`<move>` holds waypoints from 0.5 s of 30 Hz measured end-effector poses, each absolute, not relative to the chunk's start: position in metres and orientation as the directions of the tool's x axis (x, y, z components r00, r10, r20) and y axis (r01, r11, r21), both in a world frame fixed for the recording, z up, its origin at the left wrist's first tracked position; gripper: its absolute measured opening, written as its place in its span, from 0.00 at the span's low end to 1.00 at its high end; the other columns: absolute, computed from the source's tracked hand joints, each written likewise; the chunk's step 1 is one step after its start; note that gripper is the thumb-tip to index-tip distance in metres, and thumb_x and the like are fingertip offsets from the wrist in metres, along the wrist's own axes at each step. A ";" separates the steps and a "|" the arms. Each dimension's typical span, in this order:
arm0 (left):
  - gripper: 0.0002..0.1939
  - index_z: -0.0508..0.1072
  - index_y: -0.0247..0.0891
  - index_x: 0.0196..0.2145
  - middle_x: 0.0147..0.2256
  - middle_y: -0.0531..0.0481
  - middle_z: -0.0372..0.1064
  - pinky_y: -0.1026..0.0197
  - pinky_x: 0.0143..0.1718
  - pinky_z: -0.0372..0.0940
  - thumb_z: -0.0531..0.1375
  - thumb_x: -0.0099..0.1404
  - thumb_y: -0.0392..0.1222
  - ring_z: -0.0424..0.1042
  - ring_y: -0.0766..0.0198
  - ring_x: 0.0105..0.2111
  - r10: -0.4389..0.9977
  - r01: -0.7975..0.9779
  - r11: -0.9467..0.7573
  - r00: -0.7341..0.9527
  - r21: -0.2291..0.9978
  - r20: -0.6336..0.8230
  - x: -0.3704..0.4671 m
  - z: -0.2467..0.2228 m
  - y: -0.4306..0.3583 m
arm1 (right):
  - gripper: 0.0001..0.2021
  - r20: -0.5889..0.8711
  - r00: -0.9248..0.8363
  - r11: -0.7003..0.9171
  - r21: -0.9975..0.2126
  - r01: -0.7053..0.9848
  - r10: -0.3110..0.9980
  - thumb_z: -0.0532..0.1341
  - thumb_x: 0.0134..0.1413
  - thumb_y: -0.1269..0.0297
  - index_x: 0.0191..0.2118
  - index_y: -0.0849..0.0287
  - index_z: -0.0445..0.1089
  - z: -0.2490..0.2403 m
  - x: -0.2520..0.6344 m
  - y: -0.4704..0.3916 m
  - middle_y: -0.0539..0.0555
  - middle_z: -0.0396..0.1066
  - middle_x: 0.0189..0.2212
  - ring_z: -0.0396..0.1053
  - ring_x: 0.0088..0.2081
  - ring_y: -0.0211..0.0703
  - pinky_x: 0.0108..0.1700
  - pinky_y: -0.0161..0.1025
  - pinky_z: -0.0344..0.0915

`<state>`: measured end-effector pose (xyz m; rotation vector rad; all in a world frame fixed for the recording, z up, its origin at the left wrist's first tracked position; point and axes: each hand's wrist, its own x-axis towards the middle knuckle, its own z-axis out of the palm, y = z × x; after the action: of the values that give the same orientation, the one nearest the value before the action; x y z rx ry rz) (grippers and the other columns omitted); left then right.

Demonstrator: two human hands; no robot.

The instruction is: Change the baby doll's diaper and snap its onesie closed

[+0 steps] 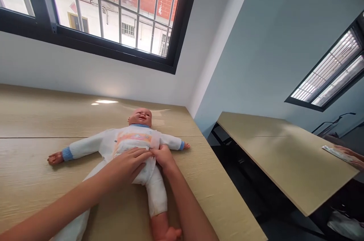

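Note:
A baby doll (141,117) lies on its back on the light wooden table (25,180), arms spread, head toward the window. It wears a white top (88,142) with blue cuffs and collar, and a white diaper (146,176) sits around its hips. A peach printed band crosses its belly. My left hand (129,163) lies on the diaper's front with fingers stretched toward the right hand. At the doll's side, my right hand (164,158) is closed on the diaper's edge; its fingertips are partly hidden. One bare foot (163,227) shows at the bottom.
A barred window (119,10) is in the wall behind the table. Across a dark gap on the right stands a second table (273,154), where another person's hands (349,154) rest by a white packet (337,153). A plastic bag (347,224) lies below it.

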<state>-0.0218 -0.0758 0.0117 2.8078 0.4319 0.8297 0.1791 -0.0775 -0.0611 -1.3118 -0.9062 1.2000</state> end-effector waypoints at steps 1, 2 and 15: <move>0.18 0.76 0.45 0.56 0.57 0.48 0.77 0.50 0.57 0.72 0.54 0.74 0.38 0.76 0.51 0.55 0.339 0.232 -0.936 0.797 0.265 0.500 -0.019 0.003 -0.071 | 0.15 -0.170 0.190 -0.145 -0.980 -0.138 0.967 0.71 0.44 0.57 0.38 0.59 0.77 -0.059 0.184 -0.080 0.54 0.79 0.33 0.77 0.36 0.49 0.40 0.42 0.74; 0.18 0.76 0.45 0.57 0.58 0.49 0.76 0.50 0.60 0.70 0.54 0.74 0.38 0.75 0.50 0.57 0.355 0.244 -0.930 0.795 0.275 0.492 -0.019 -0.005 -0.067 | 0.15 -0.188 0.186 -0.165 -0.977 -0.134 0.964 0.70 0.46 0.55 0.38 0.59 0.77 -0.056 0.192 -0.082 0.55 0.79 0.32 0.76 0.34 0.47 0.38 0.42 0.74; 0.19 0.70 0.47 0.61 0.64 0.46 0.67 0.53 0.65 0.61 0.52 0.77 0.50 0.66 0.52 0.64 0.435 0.325 -0.882 0.841 0.342 0.322 -0.016 0.000 -0.066 | 0.11 -0.046 0.195 -0.148 -0.822 0.549 0.980 0.75 0.32 0.65 0.26 0.58 0.76 -0.036 0.228 -0.107 0.51 0.75 0.25 0.69 0.31 0.45 0.35 0.39 0.60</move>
<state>-0.0158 -0.0656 -0.0001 2.7462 0.5783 0.5743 0.2281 -0.1065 -0.0358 -1.7935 -1.4354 0.8060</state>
